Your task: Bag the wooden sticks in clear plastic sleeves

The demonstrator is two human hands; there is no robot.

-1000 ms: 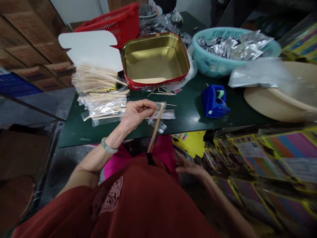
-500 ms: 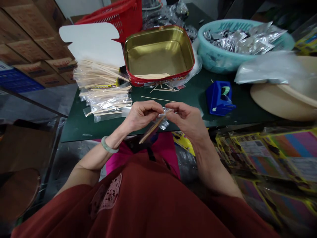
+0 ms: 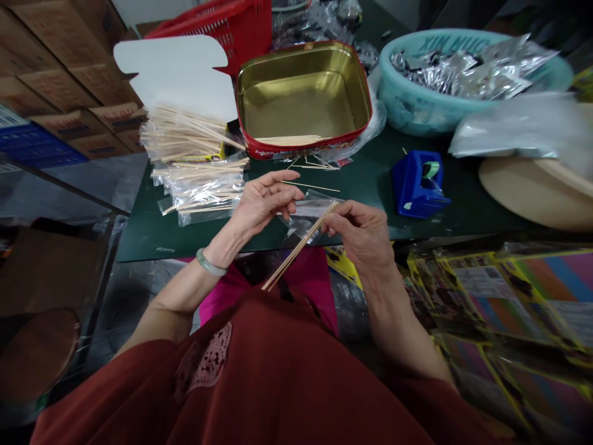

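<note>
the left hand (image 3: 271,201) has come away, fingers apart, leaving the thin sticks (image 3: 301,245) clamped in the fingers of the right hand (image 3: 364,230) alone.

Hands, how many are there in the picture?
2. The left hand, with a bracelet at its wrist, is beside the bagged sticks; the right hand holds a few thin sticks. No other hand shows.

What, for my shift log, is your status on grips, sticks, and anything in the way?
Right grip closed on thin sticks near one end. Left grip open beside clear plastic; contact unclear. One loose stick lies just beyond; nothing visibly blocking.
</note>
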